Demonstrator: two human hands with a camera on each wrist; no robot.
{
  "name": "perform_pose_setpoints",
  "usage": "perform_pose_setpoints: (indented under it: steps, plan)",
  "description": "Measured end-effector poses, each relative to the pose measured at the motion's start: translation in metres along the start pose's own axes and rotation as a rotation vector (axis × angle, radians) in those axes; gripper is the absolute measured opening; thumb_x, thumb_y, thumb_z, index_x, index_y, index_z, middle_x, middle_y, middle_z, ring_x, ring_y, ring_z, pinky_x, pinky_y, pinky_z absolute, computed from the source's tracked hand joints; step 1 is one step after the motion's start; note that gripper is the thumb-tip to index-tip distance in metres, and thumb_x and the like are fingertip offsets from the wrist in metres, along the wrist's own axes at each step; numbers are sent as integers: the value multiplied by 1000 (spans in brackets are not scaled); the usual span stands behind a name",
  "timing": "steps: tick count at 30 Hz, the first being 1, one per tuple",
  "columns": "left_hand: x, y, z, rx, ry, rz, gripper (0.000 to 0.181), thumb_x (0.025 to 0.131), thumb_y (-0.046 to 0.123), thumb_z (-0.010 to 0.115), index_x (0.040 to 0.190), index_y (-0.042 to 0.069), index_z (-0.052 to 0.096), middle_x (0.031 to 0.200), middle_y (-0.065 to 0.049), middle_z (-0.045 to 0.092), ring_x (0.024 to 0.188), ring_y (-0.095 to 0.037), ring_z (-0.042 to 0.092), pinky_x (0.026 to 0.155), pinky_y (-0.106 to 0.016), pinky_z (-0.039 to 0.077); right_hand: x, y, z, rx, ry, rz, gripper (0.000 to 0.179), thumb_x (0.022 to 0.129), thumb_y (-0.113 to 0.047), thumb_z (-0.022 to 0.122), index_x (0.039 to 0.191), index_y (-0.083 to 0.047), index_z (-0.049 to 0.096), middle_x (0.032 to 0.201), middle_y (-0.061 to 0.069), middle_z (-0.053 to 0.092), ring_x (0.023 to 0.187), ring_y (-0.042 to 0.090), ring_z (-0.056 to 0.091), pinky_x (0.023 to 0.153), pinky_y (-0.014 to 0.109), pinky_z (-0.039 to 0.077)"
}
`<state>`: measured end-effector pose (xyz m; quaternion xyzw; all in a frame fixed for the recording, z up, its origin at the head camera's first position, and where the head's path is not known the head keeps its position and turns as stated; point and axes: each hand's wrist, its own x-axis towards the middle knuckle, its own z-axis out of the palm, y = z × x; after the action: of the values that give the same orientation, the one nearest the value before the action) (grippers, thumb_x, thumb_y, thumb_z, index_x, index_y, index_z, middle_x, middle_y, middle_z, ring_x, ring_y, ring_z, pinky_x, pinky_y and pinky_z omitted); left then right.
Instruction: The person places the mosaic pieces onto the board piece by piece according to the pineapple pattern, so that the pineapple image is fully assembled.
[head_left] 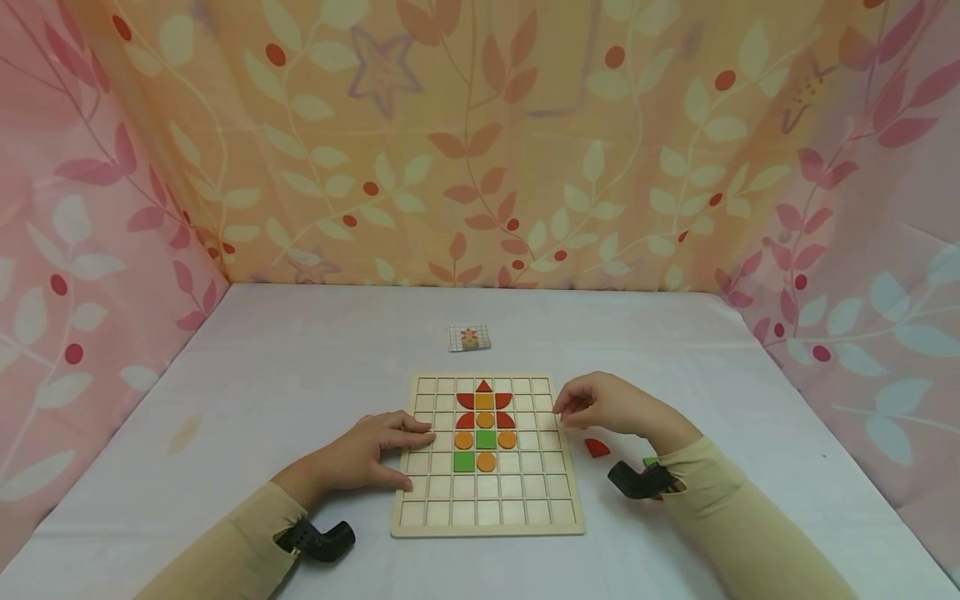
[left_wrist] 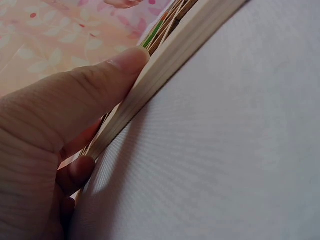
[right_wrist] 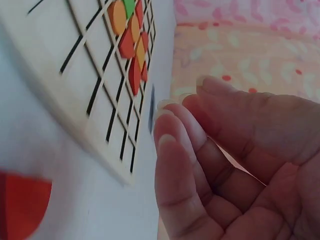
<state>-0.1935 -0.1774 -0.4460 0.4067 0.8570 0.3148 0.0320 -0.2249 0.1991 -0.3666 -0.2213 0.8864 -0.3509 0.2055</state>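
Note:
A square wooden grid board (head_left: 525, 486) lies on the table, bearing red, orange and green flat pieces in its upper middle cells. My left hand (head_left: 367, 450) rests on the board's left side with relaxed, spread fingers. In the left wrist view its thumb (left_wrist: 127, 62) touches the board's rim (left_wrist: 155, 75). Beside the right edge hovers my right hand (head_left: 607, 404), fingers loosely bent. The right wrist view shows nothing between its thumb and fingers (right_wrist: 175, 170). Under that hand, a red quarter-circle piece (head_left: 597, 448) lies on the cloth.
Behind the board lies a small pattern card (head_left: 468, 337). A green piece (head_left: 649, 461) is partly hidden by the right wrist. Black wrist cameras stick out at the left cuff (head_left: 324, 542) and right cuff (head_left: 637, 480). Patterned curtains (head_left: 480, 142) surround the white table (head_left: 315, 350).

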Motion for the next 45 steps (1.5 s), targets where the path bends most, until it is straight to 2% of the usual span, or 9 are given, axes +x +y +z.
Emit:
perform_pose_setpoints:
  steps: [5, 14, 22, 30, 37, 45]
  plan:
    - [0, 0, 0, -1, 1, -3, 66, 70, 49, 72, 127, 19, 57, 128, 4, 50, 121, -17, 43, 89, -41, 31, -12, 16, -12, -32, 42, 35, 10, 81, -6, 66, 91, -4, 67, 72, 1, 59, 68, 17, 53, 62, 31, 45]
    - [0, 0, 1, -1, -7, -16, 67, 70, 50, 72, 127, 20, 56, 128, 5, 49, 121, -18, 42, 89, -41, 31, -35, 45, -30, -10, 79, 135, 12, 82, -10, 66, 93, -5, 67, 74, 3, 58, 71, 20, 51, 64, 34, 44]
    - [0, 1, -1, -4, -19, -45, 67, 70, 50, 71, 128, 21, 55, 129, 7, 48, 122, -16, 41, 87, -41, 28, -57, 73, -46, -15, 76, 210, 16, 81, -13, 68, 95, -7, 66, 77, 5, 56, 74, 20, 50, 64, 32, 43]
    - [-1, 2, -1, -3, -11, -25, 65, 70, 47, 72, 127, 19, 56, 128, 5, 49, 121, -19, 42, 87, -42, 29, -74, 100, -53, -23, 94, 297, 21, 76, -17, 72, 94, -8, 65, 73, 4, 50, 70, 20, 46, 58, 30, 38]
    - [0, 4, -1, -8, -18, -31, 66, 70, 48, 72, 128, 19, 56, 129, 5, 48, 121, -18, 42, 89, -42, 30, -79, 116, -51, -20, 80, 306, 22, 73, -12, 74, 91, -8, 62, 75, 4, 48, 72, 19, 44, 60, 30, 34]
    - [0, 6, -3, -24, -30, -58, 67, 70, 47, 73, 128, 20, 56, 129, 5, 48, 123, -16, 40, 89, -42, 28, -80, 115, -49, -39, 62, 289, 21, 71, -10, 75, 87, -8, 61, 76, 5, 48, 74, 20, 43, 62, 32, 34]
